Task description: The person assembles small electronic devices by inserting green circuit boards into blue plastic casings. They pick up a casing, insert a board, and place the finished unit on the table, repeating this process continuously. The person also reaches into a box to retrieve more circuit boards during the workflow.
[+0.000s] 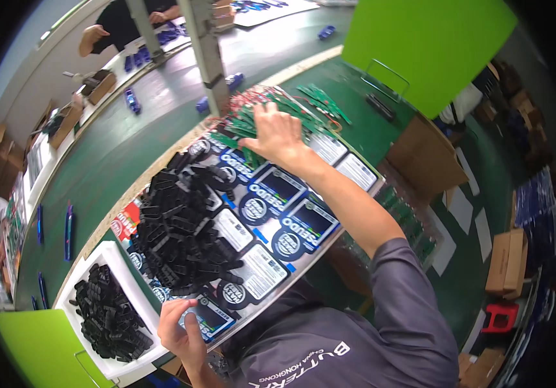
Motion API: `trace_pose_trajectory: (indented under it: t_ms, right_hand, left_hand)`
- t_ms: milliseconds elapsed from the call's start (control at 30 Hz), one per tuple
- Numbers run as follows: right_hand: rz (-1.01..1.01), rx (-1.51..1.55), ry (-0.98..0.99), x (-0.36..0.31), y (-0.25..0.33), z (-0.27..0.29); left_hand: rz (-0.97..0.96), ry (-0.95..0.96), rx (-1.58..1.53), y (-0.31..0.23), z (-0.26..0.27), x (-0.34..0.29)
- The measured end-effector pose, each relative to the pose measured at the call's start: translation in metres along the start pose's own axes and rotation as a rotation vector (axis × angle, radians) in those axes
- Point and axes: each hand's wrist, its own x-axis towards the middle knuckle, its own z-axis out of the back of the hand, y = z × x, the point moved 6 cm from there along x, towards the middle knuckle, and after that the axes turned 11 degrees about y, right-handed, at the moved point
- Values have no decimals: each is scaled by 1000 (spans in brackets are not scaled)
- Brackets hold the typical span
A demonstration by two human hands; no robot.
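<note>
Fingers [278, 119] of the R hand [274, 134] curl down onto a pile of green PCBs [242, 124], upper centre of the frame, w/ the thumb stuck out to the side. Can't tell if they pinch a board, since the tips are partly lost among the pcs. Thin red wires [258, 94] run along the top of that pile, and a few more PCBs lie fanned out just to its R.

L hand [184, 331] sits at btm centre, near the lower L edge of the printed sheet, thumb and index slightly parted. White box [110, 366] is just to its L, holding a heap of small blk plastic pcs.

Bigger heap of blk plastic pcs [178, 226] lies L of centre, betw the two hands, spread over the printed sheet [304, 223], which has blue, blk & white panels and lies at a slant. PCB pile rests at the sheet's upper end.

Green worktop [103, 174] runs on to the L, carrying a few slim blue items [68, 231]. Upper R: a lime-green panel [426, 52] w/ a wire handle; below it a small dark object [379, 107] and an open cardboard box [426, 152]. Metal post [203, 52] stands at top centre. Upper L, a co-worker in a dark top [123, 26] is beside a row of blue items, face out of frame
</note>
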Motion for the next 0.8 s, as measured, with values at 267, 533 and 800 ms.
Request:
trace_pose_trajectory:
  t_ms: [267,533,800]
  right_hand:
    - [211,250,-677,-127,-99,65]
    - [-1228,186,-63,-497,-476,-120]
    - [-1484,346,31,-544,-420,-252]
  left_hand:
    - [-105,224,12,-23,-62,-2]
    - [-185,503,-59,-43,-126,5]
    - [-195,546,35,-54,-138,5]
